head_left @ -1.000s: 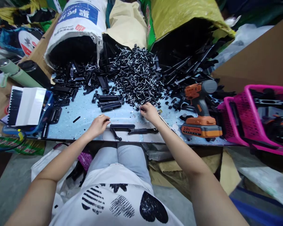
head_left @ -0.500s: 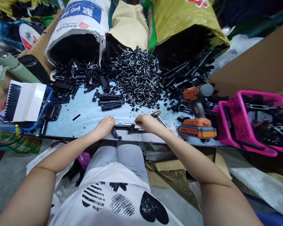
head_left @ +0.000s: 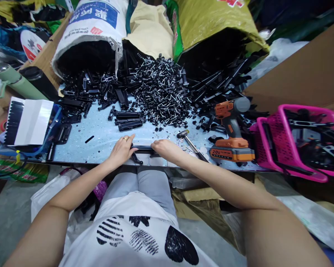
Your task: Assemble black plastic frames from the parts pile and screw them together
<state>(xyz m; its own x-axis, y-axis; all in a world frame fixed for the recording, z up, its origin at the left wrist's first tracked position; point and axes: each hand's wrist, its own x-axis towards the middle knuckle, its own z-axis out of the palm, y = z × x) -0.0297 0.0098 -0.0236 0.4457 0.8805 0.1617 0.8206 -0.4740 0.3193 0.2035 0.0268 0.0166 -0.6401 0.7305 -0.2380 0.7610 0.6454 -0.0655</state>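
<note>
At the near edge of the blue table point(head_left: 80, 142), a black bar point(head_left: 143, 147) is lying between both hands, its long axis running nearly from nine o'clock to three, along that edge. The left hand point(head_left: 121, 150) is sitting at the nine-o'clock end, thumb and forefinger standing apart; the right hand point(head_left: 165, 150) is curling over the three-o'clock end — whether its fingers are clamping, I cannot tell. Having a hand at each end is probably steadying it. A short black arm point(head_left: 137, 159) is pointing towards five o'clock. At three o'clock, the hammer point(head_left: 193, 144) is lying presumably within easy reach.
</note>
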